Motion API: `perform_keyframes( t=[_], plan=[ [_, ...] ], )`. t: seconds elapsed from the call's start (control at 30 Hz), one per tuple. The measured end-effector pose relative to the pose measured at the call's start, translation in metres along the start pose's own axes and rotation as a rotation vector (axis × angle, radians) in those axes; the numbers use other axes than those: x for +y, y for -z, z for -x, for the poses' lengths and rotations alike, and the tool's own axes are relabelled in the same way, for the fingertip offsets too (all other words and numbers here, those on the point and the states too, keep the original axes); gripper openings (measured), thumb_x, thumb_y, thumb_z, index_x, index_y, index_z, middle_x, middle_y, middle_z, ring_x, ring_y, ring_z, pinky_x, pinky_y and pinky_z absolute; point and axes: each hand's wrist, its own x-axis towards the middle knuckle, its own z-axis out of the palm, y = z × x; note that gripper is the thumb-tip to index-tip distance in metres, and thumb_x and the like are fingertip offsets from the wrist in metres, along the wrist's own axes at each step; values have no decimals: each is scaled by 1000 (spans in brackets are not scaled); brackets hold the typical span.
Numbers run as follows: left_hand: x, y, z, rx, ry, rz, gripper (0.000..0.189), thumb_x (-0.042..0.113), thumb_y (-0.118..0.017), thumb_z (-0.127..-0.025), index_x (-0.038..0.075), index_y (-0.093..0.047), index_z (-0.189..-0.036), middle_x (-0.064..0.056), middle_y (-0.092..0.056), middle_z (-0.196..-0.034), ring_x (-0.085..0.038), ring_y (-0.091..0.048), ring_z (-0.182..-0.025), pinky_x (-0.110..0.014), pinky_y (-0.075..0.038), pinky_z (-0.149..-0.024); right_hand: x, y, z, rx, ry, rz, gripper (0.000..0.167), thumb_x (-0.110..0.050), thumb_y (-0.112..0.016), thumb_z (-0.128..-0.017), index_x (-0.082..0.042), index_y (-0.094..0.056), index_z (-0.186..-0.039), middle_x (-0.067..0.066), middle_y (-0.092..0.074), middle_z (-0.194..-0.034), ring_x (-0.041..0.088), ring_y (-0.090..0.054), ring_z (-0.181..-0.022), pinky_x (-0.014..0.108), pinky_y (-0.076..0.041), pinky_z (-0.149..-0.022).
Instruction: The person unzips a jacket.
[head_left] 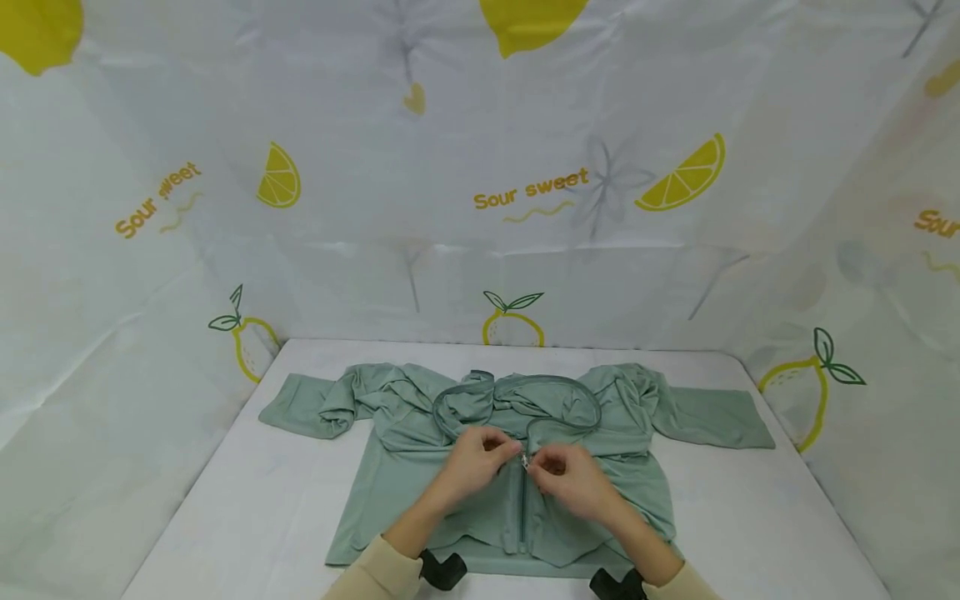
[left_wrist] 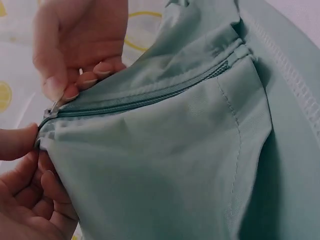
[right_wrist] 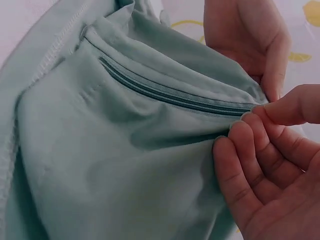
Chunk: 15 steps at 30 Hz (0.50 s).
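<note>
A sage-green zip-up jacket lies spread out, its sleeves stretched to both sides and its dark-trimmed collar at the far end. Its front zipper is joined along the lower front, up to a small metal slider. My left hand pinches the jacket's front edge by the zipper, just beside the slider. Between thumb and index finger, my right hand pinches the zipper pull. In the right wrist view, the right fingers hide the slider.
A white-covered table carries the jacket. White sheeting with lemon prints hangs behind and at both sides. The left sleeve and right sleeve reach near the table's side edges. Black straps sit at the wrists.
</note>
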Motion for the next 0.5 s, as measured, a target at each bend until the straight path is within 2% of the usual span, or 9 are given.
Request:
perform_keyframes(
  t=[0.2,0.4,0.5],
  plan=[
    [-1,15,0,90,34,16,25,26,-67,-101,5,-75,-91,-1,-61,-74,-11,-50,-62,-28,-44,-58,6,-1,9,-51,-37,36,20,-19,-64,-102,-5,-73,-91,-3,-66,-76,8,-59,-66,29,-51,-61],
    [-7,29,0,166,54,49,25,23,-69,-99,1,-75,-90,-3,-63,-77,-13,-52,-66,-27,-45,-59,9,-1,17,-112,-38,-31,21,-19,-64,-102,-2,-73,-93,-2,-65,-73,8,-58,-62,30,-51,-61],
    [-11,31,1,177,55,8,25,25,-68,-100,4,-75,-88,-2,-62,-74,-11,-50,-63,-27,-44,-57,7,-1,18,-121,-33,-47,20,-18,-63,-102,-3,-72,-94,-2,-64,-72,8,-57,-62,30,-51,-60]
  ],
)
